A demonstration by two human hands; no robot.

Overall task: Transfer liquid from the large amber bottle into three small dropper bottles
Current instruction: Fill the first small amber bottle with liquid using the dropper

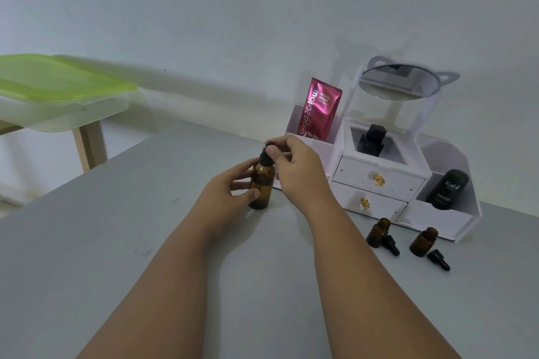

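The large amber bottle [261, 187] stands upright on the grey table [116, 256]. My left hand [230, 188] grips its body from the left. My right hand [294, 167] pinches the black dropper cap [265, 154] on top of it. Two small amber dropper bottles [378, 232] [423, 241] stand uncapped at the right, in front of the organizer. Their black dropper caps [390, 245] [438, 259] lie on the table beside them. A third small bottle is not in view.
A white cosmetic organizer [379, 183] with two drawers, a round mirror [399, 81], a pink sachet [319, 108] and black bottles stands at the back right against the wall. A green-lidded plastic box [58, 90] rests on a wooden side table at the left.
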